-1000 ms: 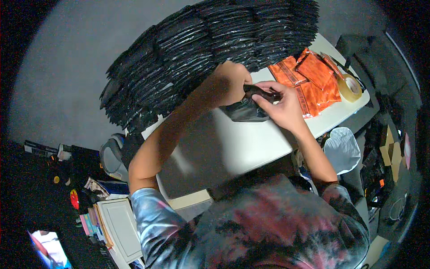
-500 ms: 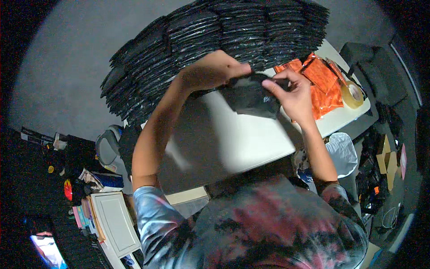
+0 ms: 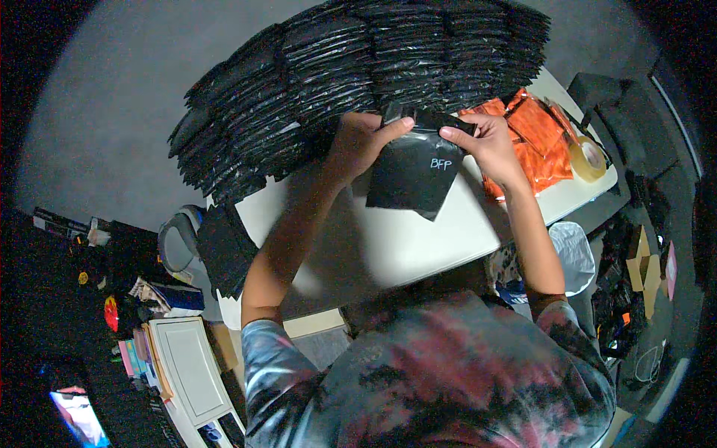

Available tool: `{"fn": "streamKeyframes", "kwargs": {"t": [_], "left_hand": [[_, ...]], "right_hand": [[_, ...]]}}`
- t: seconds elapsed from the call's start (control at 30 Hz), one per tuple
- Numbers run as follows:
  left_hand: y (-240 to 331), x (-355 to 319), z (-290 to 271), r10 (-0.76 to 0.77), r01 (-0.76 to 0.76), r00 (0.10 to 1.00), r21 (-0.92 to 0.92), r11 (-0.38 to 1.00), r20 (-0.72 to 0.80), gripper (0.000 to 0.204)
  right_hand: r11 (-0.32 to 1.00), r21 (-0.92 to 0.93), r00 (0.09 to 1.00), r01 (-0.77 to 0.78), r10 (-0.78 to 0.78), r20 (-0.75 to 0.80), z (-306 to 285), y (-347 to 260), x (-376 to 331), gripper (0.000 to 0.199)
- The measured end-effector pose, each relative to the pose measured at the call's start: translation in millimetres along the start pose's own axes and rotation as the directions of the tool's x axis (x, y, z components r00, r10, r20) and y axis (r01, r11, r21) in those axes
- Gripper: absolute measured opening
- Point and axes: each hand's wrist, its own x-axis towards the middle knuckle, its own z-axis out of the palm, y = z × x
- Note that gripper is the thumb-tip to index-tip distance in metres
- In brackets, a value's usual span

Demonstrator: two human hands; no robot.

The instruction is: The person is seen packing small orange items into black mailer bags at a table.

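Over the white table (image 3: 455,235), I hold a black plastic bag (image 3: 411,179) up by its top edge. My left hand (image 3: 367,142) pinches the upper left corner, thumb on top. At the upper right, my right hand (image 3: 489,145) closes on the same edge between thumb and fingers. The bag hangs down flat toward me, with light handwritten marks on its right side. Just behind my hands rise tall stacks of flat black packages (image 3: 321,71), packed close in several rows.
To the right lie orange plastic packets (image 3: 534,127) and a roll of clear tape (image 3: 590,158). Flat black bags (image 3: 224,246) lie at the table's left end. Below the right edge hangs a white plastic bag (image 3: 573,257). A white cabinet (image 3: 190,366) stands at lower left.
My left hand has come down and turned, its thumb now on the bag's edge. The bag has swung flatter and lower, showing its marked side. My right hand has shifted only slightly.
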Motion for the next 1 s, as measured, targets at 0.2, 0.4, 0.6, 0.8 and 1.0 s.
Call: {"fn": "streamKeyframes", "kwargs": {"t": [0.2, 0.4, 0.6, 0.8, 1.0], "left_hand": [[-11, -1, 0, -0.017, 0.000, 0.965, -0.066, 0.998, -0.263, 0.039], [-94, -24, 4, 0.615, -0.367, 0.778, 0.704, 0.608, -0.126, 0.059], [-51, -63, 57, 0.130, -0.113, 0.991, 0.581, 0.806, 0.012, 0.059], [-98, -61, 93, 0.227, -0.285, 0.957, 0.709, 0.645, 0.179, 0.058], [-110, -64, 95, 0.210, -0.280, 0.960, 0.711, 0.645, 0.188, 0.058]], "right_hand": [[0.977, 0.209, 0.998, 0.049, -0.039, -0.048, 23, 1, -16, 0.030], [0.862, -0.468, 0.961, -0.194, 0.264, 0.087, 11, 17, -45, 0.035], [0.552, -0.790, 0.964, 0.267, -0.141, 0.227, 29, 41, -59, 0.058], [0.468, -0.783, 0.902, 0.411, -0.081, 0.425, 42, 92, -45, 0.067], [0.426, -0.811, 0.904, 0.401, -0.041, 0.425, 44, 89, -47, 0.068]]}}
